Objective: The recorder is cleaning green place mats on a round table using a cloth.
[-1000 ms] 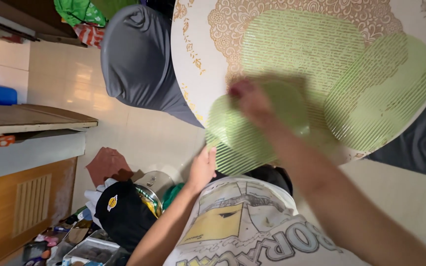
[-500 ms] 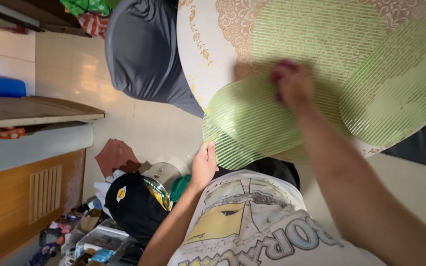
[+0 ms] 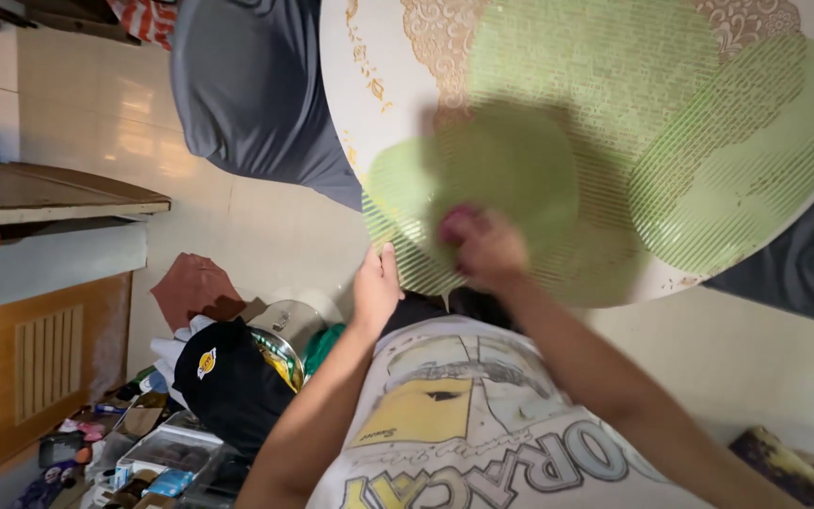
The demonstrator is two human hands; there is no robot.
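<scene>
Left hand (image 3: 376, 287) fingers laid flat and together, pressing the near edge of a round green slatted plastic placemat (image 3: 482, 203) at the rim of the round white table with gold patterning (image 3: 369, 66). Right hand (image 3: 484, 250) curled over something pinkish on the same mat; blurred, grip unclear. Two more green slatted mats (image 3: 595, 85) overlapping farther across the table. Grey-covered chair (image 3: 247, 94) just beside the table's left edge.

Pale green mats (image 3: 595, 141) with fine ribbed stripes lie over a cream round table (image 3: 369, 123) trimmed in gold lacework. The chair cover (image 3: 247, 94) is plain slate grey. A black cap (image 3: 223, 386) bears a yellow patch, and the floor tiles (image 3: 96, 113) are glossy cream.
</scene>
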